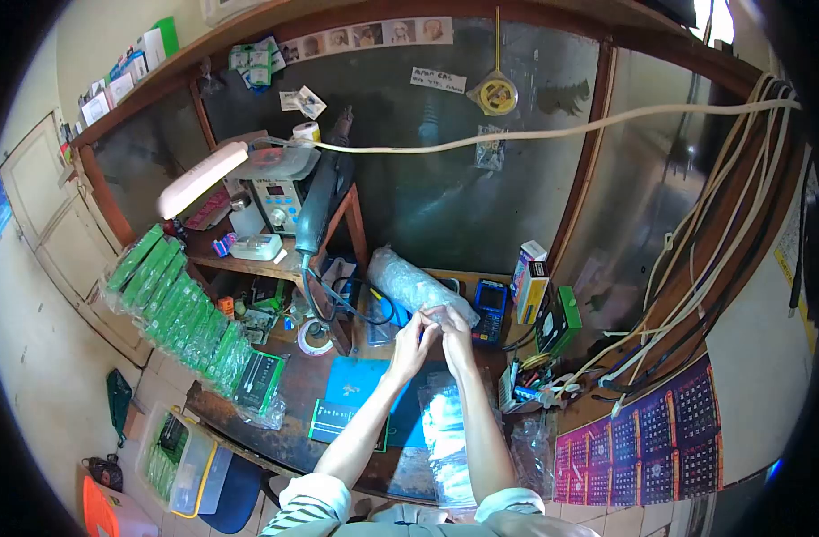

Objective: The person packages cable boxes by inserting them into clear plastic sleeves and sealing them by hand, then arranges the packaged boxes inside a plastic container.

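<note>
My left hand (413, 347) and my right hand (455, 338) meet over the bench, fingertips drawn together in front of a roll of clear plastic wrap (414, 282). Both hands are closed; what lies between the fingers is too small to make out, and I cannot tell whether they touch the roll. Beneath my right forearm lie clear plastic bags (447, 443), bright with glare. To the left of them is a blue mat (351, 380), and a green-edged circuit board (329, 422) overlaps it, partly behind my left forearm.
A long row of plastic-wrapped green boards (190, 318) runs along the left. Behind the hands stand a blue handheld meter (490, 309) and small boxes (528, 282). A soldering station (278, 201) sits on a shelf. Cables (705, 242) hang at right; a lamp (204, 179) overhangs.
</note>
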Motion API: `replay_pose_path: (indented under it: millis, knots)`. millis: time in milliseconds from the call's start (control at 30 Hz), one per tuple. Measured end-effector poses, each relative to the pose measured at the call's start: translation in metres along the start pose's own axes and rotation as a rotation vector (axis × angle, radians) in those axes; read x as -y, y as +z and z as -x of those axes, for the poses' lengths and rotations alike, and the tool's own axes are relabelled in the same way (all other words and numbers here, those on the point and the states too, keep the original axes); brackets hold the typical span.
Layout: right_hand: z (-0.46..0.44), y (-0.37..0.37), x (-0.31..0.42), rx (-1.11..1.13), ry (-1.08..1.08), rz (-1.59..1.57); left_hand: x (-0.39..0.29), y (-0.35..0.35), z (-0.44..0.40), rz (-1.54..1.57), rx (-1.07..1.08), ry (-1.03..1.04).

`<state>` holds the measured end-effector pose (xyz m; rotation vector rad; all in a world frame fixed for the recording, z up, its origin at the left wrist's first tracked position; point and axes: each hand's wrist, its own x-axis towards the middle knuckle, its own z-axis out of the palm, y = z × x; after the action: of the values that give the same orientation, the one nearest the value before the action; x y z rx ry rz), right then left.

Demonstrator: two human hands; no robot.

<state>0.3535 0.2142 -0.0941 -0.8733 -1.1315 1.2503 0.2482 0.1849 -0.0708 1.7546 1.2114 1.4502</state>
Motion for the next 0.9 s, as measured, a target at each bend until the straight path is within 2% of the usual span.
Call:
replay_pose_path:
  millis: [33, 67, 100, 133, 167, 200, 233, 300, 367, 433, 467, 500, 567, 633, 767, 800, 833, 867, 900]
  knots:
    - [0.006, 0.002, 0.005, 0.085, 0.115, -0.516, -0.003, -0.001, -0.003, 0.014, 0.018, -0.01]
    - [0.013, 0.003, 0.01, 0.052, 0.165, -0.706, -0.006, -0.002, -0.006, 0.029, 0.036, -0.02]
    - [0.012, 0.004, 0.006, 0.052, 0.164, -0.704, -0.005, -0.002, -0.008, 0.031, 0.035, -0.019]
    - [0.009, 0.006, 0.003, 0.037, 0.053, -0.534, -0.004, 0.0, -0.009, 0.028, 0.028, -0.009]
    - [0.01, 0.0, 0.0, 0.011, 0.127, -0.713, -0.002, 0.001, -0.009, 0.024, 0.023, -0.002]
    - [0.017, 0.005, 0.027, -0.029, 0.198, -0.893, -0.025, -0.005, -0.01, -0.101, 0.154, -0.26]
    - [0.01, 0.003, 0.024, -0.031, 0.201, -0.892, -0.021, -0.003, -0.008, -0.101, 0.155, -0.264]
    - [0.0, -0.001, 0.013, 0.003, 0.277, -1.022, -0.011, 0.001, -0.002, -0.071, 0.068, 0.039]
    - [-0.003, 0.001, 0.01, -0.048, 0.311, -0.962, -0.006, 0.003, 0.003, -0.059, 0.084, 0.006]
    - [-0.003, 0.002, 0.008, -0.071, 0.359, -0.94, -0.004, 0.003, 0.001, -0.186, 0.13, 0.0]
    - [-0.003, -0.002, -0.001, -0.045, 0.31, -0.871, -0.003, 0.003, 0.001, -0.144, 0.149, -0.069]
    - [-0.001, -0.008, -0.011, -0.025, 0.261, -0.8, -0.007, 0.002, 0.0, -0.122, 0.117, 0.042]
    - [0.025, -0.01, 0.015, -0.057, 0.169, -0.62, 0.003, 0.006, -0.002, -0.196, 0.092, -0.009]
    - [0.039, -0.022, 0.019, -0.04, 0.102, -0.493, -0.004, 0.003, -0.004, -0.125, 0.131, 0.036]
    - [0.101, -0.039, 0.055, -0.043, -0.007, 0.1, -0.026, -0.016, 0.015, -0.18, -0.034, 0.199]
    - [0.122, -0.047, 0.046, -0.066, -0.08, 0.188, -0.039, -0.023, 0.027, -0.075, -0.025, 0.132]
    - [0.148, -0.051, 0.052, -0.069, -0.028, 0.31, -0.037, -0.027, 0.043, -0.017, -0.023, 0.123]
    - [0.172, -0.056, 0.043, -0.126, -0.111, 0.502, -0.037, -0.028, 0.062, 0.005, 0.032, 0.052]
    - [0.197, -0.061, 0.041, -0.124, -0.071, 0.667, -0.036, -0.029, 0.08, 0.025, 0.086, -0.016]
